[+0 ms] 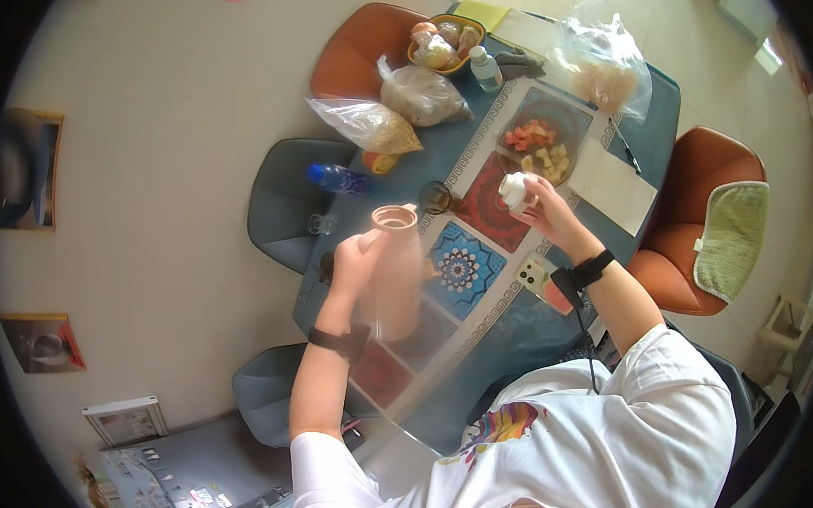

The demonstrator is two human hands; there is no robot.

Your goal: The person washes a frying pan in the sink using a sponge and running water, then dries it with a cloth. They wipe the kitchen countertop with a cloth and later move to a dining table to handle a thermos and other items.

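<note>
My left hand (357, 267) is closed around the upper part of a pale pink thermos jug (397, 282), probably at its handle. The jug is upright, and its round mouth (395, 216) is uncovered. Up and to the right of it, my right hand (549, 208) grips a white screw stopper (514, 192) between thumb and fingers, apart from the jug. Between the hands a dark, see-through drinking glass (436, 198) stands on the table. Just beyond the stopper lies a glass plate (557, 125) with pieces of red and pale cut fruit.
On the table (508, 349) are a phone (544, 282), a blue-capped bottle (338, 179), a small clear glass (322, 224) and a pen (626, 147). Farther back sit filled plastic bags (422, 94), a white bottle (486, 69) and a yellow basket (481, 26). Chairs (293, 198) surround the table.
</note>
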